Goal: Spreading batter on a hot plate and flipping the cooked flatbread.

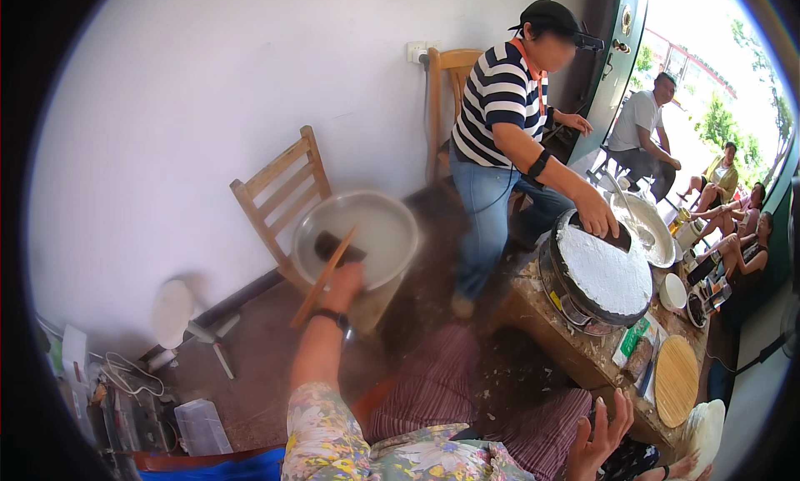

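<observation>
My left hand point(347, 282), blurred and with a dark band on its wrist, is at the near rim of a wide metal basin point(400, 271) holding cloudy liquid. Just beyond its fingers is a dark flat piece point(331, 246), and a wooden stick point(325, 278) slants over the rim beside it. Blur hides which of these the hand grips. At lower right, my right hand point(603, 428) is raised with fingers apart and nothing in it. Near it, another person's hand point(682, 465) touches a thin whitish sheet point(705, 434).
A co-worker point(500, 118) draws a dark scraper point(601, 231) over white batter point(600, 268) on a round griddle point(553, 281). The wooden table point(550, 331) also bears a batter bowl point(665, 253) and a round wooden board point(677, 381). A chair point(278, 187) stands behind the basin; people sit by the doorway.
</observation>
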A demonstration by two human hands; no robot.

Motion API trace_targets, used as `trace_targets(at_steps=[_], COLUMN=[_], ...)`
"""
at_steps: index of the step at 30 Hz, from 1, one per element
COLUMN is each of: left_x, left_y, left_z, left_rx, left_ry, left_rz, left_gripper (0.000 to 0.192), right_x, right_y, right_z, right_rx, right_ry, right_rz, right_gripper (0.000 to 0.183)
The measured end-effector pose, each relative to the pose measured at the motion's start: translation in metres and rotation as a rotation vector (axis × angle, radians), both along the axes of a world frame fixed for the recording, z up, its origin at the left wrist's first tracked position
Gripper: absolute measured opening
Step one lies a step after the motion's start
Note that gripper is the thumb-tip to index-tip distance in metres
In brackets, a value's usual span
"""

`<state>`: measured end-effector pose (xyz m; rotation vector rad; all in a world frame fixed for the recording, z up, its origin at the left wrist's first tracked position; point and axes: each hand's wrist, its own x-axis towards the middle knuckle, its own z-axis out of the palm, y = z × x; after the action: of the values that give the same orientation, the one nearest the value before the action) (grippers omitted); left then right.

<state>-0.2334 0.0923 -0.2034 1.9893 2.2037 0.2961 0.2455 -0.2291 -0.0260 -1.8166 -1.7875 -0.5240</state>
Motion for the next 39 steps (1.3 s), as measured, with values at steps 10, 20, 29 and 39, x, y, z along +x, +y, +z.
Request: trace_targets(at_steps=[10, 20, 29, 39], left_x=[-0.038, -0.147, -0.065, -0.149], left_y=[0.048, 0.004, 0.049, 0.031], left_z=[0.002, -0.073, 0.01, -0.032], left_rx=[0.235, 0.268, 0.504, 0.496], left_ry=[0.32, 0.199, -0.544, -0.14], left_rz=[0.003, 0.149, 0.084, -0.017], left_gripper=[0.012, 0.057, 0.036, 0.05], right_x=[-0.03, -0.045, -0.026, -0.027], right_y=[0.03, 0.047, 0.036, 0.027], right_z=[0.006, 0.023, 0.029, 0.021], right_rx=[-0.116, -0.156, -0.163, -0.126], right_ry=[-0.002, 0.103, 0.04, 0.057], right_rz=[0.02, 0.121, 0.071, 0.155], right_gripper=[0.027, 0.033, 0.043, 0.04])
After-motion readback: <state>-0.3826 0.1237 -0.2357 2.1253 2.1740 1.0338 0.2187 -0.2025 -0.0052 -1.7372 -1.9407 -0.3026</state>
